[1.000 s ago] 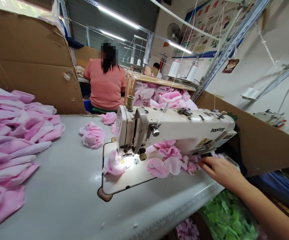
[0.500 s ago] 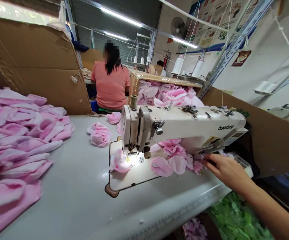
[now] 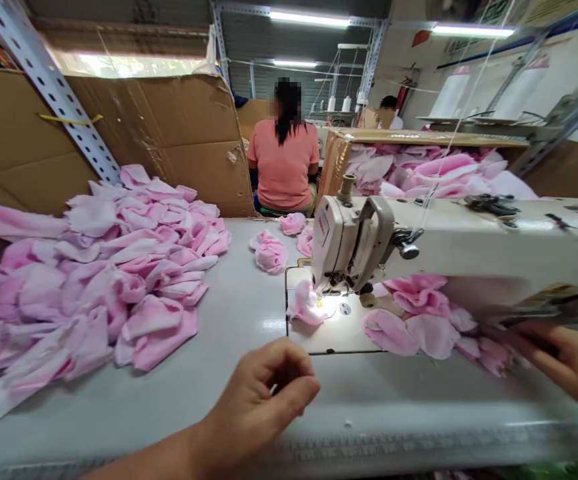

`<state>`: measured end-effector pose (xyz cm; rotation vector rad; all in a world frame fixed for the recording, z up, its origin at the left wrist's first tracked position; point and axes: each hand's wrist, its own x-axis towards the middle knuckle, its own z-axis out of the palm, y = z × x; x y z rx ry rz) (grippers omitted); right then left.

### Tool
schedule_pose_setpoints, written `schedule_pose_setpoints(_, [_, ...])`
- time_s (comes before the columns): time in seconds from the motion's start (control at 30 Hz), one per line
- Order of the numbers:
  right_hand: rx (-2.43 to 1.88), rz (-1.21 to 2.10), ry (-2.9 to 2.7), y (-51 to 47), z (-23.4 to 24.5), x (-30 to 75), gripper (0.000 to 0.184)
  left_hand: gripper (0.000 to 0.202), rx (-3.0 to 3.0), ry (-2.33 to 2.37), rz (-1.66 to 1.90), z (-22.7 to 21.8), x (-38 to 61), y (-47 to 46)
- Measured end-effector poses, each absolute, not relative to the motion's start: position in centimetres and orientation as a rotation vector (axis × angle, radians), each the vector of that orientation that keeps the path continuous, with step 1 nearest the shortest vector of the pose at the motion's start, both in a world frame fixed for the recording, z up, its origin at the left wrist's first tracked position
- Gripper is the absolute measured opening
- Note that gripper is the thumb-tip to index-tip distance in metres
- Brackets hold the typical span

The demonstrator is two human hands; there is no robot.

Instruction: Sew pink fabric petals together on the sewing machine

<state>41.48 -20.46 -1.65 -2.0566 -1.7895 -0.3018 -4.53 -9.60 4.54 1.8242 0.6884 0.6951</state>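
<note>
My left hand [image 3: 266, 400] is over the front of the table, its fingers curled in and the thumb close to the index finger, with nothing visible in it. At the right edge, my right hand [image 3: 569, 360] reaches beneath the arm of the white sewing machine [image 3: 489, 230]. Its fingertips are partly hidden beside gathered pink cloth pieces [image 3: 493, 353], and what they grip I cannot make out. One pink cloth piece [image 3: 307, 305] lies at the needle under the machine's lamp. More pink puffs [image 3: 433, 335] lie on and beside the machine bed.
A large heap of pink cloth [image 3: 119, 280] covers the left of the table. Finished-looking pink puffs [image 3: 269, 252] lie behind the needle area. A cardboard box [image 3: 339, 163] of pink cloth stands behind the machine. Beyond a cardboard panel [image 3: 179, 147] sits a person in an orange shirt [image 3: 285, 163].
The view has swung left, so the machine and the cloth heap appear farther right. My left hand has come into view at the front. My right hand stays by the pink pieces under the machine arm.
</note>
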Motion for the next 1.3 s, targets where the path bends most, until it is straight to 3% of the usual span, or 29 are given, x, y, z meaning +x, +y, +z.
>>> schedule_pose_setpoints(0.1, [-2.173,-0.279,-1.827,-20.4,-0.6,38.6,0.019,0.02,1.58,0.673,0.48,2.7,-2.5,-8.9])
schedule_pose_setpoints(0.27, [-1.698,-0.422,-2.08,-18.4,2.5,27.9,0.022,0.027,1.483,0.758,0.303,1.4,-0.3,-8.4])
schedule_pose_setpoints(0.47, [-1.351,-0.431,-2.299,-16.1,3.6,21.6,0.017,0.042,1.237,0.736,0.442,1.8,0.7,-7.9])
schedule_pose_setpoints(0.8, [-1.305,-0.386,-2.3,-15.7,3.0,21.0,0.019,0.042,1.145,0.782,0.508,1.4,0.2,-8.0])
schedule_pose_setpoints(0.9, [-1.358,-0.227,-2.215,-15.9,2.9,21.0,0.019,0.039,1.12,0.79,0.534,1.2,0.0,-7.9])
schedule_pose_setpoints(1.13, [-1.575,0.493,-1.959,-16.4,1.8,21.2,0.023,0.019,1.257,0.739,0.675,1.3,-0.8,-8.1])
schedule_pose_setpoints(1.3, [-1.665,0.82,-1.83,-16.2,1.7,20.4,0.034,0.02,1.516,0.71,0.807,0.5,-1.1,-8.5])
